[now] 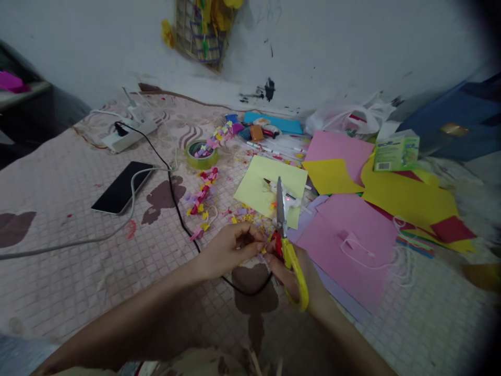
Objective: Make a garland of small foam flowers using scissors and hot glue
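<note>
My right hand point(291, 269) is closed round the yellow and red handles of a pair of scissors point(281, 209), whose blades point up and away. My left hand point(230, 248) is closed in a pinch, its fingertips meeting those of my right hand at a tiny yellow paper piece point(264, 250). Just beyond the hands lie small yellow paper scraps point(250, 215). A garland of pink, yellow and purple paper pieces point(201, 201) runs to a roll of greenish tape point(202, 154). Beyond the scissors sits a pale yellow sheet point(254, 180) with a white tool on it.
At the left lie a black phone point(122, 189) and a white power strip point(129, 136), with cables crossing the cloth. Pink sheets point(348, 240), yellow sheets point(410, 196), white string point(405, 261) and a green box point(396, 152) are on the right. A plastic bag point(344, 117) stands by the wall.
</note>
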